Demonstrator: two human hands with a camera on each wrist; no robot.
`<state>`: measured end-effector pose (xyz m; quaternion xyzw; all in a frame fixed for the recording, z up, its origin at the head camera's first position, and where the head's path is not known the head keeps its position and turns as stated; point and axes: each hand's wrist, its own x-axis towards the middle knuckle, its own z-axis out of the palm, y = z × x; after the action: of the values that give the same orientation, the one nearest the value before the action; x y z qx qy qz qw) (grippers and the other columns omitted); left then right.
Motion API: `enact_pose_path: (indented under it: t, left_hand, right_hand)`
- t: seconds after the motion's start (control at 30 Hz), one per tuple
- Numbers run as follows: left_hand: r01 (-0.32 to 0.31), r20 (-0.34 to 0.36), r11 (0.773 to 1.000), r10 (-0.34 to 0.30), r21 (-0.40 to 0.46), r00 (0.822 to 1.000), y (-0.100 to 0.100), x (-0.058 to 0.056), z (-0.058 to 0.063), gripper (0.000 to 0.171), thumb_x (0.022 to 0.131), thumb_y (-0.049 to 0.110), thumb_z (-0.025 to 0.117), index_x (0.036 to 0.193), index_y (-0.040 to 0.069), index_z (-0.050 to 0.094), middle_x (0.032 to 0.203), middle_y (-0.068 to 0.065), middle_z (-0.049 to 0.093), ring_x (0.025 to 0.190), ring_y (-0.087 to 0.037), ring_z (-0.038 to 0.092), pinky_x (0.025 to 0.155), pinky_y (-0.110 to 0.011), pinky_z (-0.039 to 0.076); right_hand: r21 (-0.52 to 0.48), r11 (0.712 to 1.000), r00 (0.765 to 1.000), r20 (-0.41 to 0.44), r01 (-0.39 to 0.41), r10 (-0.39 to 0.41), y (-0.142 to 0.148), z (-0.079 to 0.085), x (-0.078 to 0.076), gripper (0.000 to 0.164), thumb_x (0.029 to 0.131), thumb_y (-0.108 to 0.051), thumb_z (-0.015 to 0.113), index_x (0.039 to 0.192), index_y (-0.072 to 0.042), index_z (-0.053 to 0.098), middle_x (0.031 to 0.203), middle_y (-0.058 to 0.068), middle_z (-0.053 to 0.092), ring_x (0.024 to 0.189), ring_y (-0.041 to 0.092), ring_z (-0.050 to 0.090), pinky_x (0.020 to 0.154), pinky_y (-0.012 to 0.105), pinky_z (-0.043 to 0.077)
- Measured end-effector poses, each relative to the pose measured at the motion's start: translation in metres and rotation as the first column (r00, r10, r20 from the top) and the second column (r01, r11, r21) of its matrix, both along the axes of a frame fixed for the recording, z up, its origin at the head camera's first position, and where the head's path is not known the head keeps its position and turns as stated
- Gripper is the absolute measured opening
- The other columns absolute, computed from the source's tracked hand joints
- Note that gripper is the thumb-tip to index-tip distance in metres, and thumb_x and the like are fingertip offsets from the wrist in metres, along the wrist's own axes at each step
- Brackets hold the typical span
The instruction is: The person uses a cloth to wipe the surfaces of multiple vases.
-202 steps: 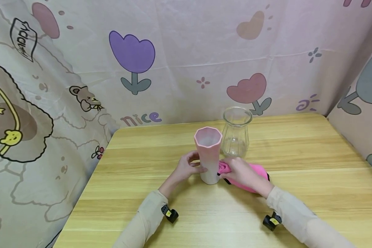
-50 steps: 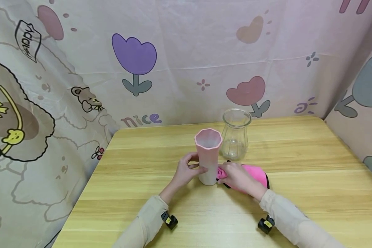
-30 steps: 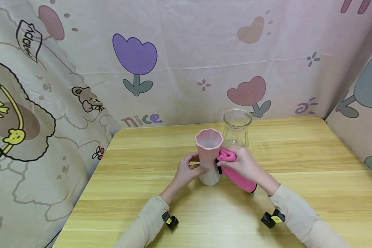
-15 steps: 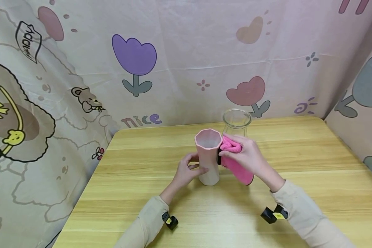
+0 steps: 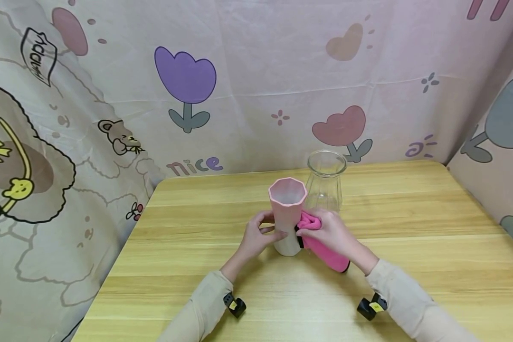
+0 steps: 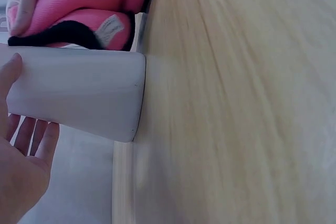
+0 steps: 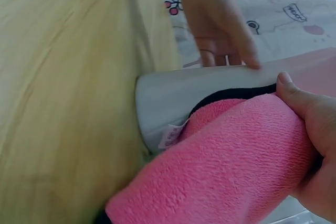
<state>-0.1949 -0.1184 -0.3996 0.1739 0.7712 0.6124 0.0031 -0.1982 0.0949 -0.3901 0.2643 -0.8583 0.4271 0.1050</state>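
A tall faceted vase (image 5: 288, 213), pink at the rim and fading to white below, stands upright on the wooden table. My left hand (image 5: 258, 234) grips its left side, thumb across the front and fingers behind. On the other side my right hand (image 5: 330, 232) holds a folded pink cloth (image 7: 226, 156) with black edging against the vase wall. A small white label (image 6: 109, 29) shows on the cloth, whose loose end hangs toward the table. Just behind the right hand stands a clear glass vase (image 5: 326, 183), its lower part hidden by that hand.
The light wood table (image 5: 410, 228) reaches back to a printed fabric backdrop (image 5: 256, 85) with flowers and bears. More fabric hangs along the left and right sides. Each sleeve carries a small black wrist camera (image 5: 234, 305).
From low on the vase, my right hand rose with the cloth along its right side toward the rim, then came back down to mid-height. The left hand and both vases stayed put.
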Motion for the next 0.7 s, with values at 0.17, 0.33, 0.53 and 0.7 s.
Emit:
enact_pose_path:
  t: [0.17, 0.33, 0.53, 0.7]
  left_hand:
    - [-0.006, 0.004, 1.0, 0.006, 0.006, 1.0, 0.0, 0.0, 0.0, 0.051, 0.071, 0.0, 0.074, 0.117, -0.004, 0.052, 0.109, -0.018, 0.056, 0.102, -0.028, 0.053, 0.087, -0.035, 0.05]
    - [-0.005, 0.006, 1.0, 0.005, 0.008, 1.0, 0.0, 0.001, 0.0, 0.052, 0.071, 0.001, 0.074, 0.118, -0.004, 0.052, 0.109, -0.018, 0.056, 0.102, -0.027, 0.053, 0.087, -0.035, 0.05]
    - [-0.003, 0.02, 1.0, 0.003, 0.011, 1.0, 0.0, 0.0, 0.0, 0.052, 0.071, 0.001, 0.075, 0.118, -0.004, 0.052, 0.11, -0.018, 0.056, 0.103, -0.028, 0.052, 0.088, -0.035, 0.049]
    - [-0.001, 0.025, 1.0, 0.001, 0.005, 1.0, 0.0, 0.0, 0.0, 0.052, 0.072, 0.002, 0.074, 0.118, -0.003, 0.051, 0.111, -0.017, 0.055, 0.104, -0.028, 0.052, 0.089, -0.034, 0.049]
  right_hand:
    - [0.014, 1.0, 1.0, 0.017, -0.018, 0.018, -0.001, -0.009, 0.0, 0.044, 0.072, -0.023, 0.077, 0.111, -0.008, 0.063, 0.084, 0.0, 0.062, 0.079, 0.014, 0.055, 0.064, 0.026, 0.05]
    - [0.115, 0.992, 0.999, 0.027, -0.041, 0.039, -0.002, -0.02, -0.003, 0.032, 0.071, -0.021, 0.077, 0.1, -0.015, 0.065, 0.069, -0.007, 0.05, 0.066, 0.01, 0.046, 0.054, 0.022, 0.043]
    - [0.319, 0.947, 0.999, -0.002, -0.049, 0.053, -0.004, -0.033, -0.005, 0.046, 0.065, -0.023, 0.08, 0.105, -0.007, 0.065, 0.072, -0.005, 0.059, 0.066, 0.008, 0.053, 0.055, 0.021, 0.044]
    - [0.405, 0.91, 0.996, 0.021, -0.084, 0.083, -0.005, -0.034, -0.007, 0.047, 0.064, -0.024, 0.081, 0.105, -0.008, 0.065, 0.063, -0.009, 0.051, 0.061, 0.007, 0.048, 0.052, 0.022, 0.04]
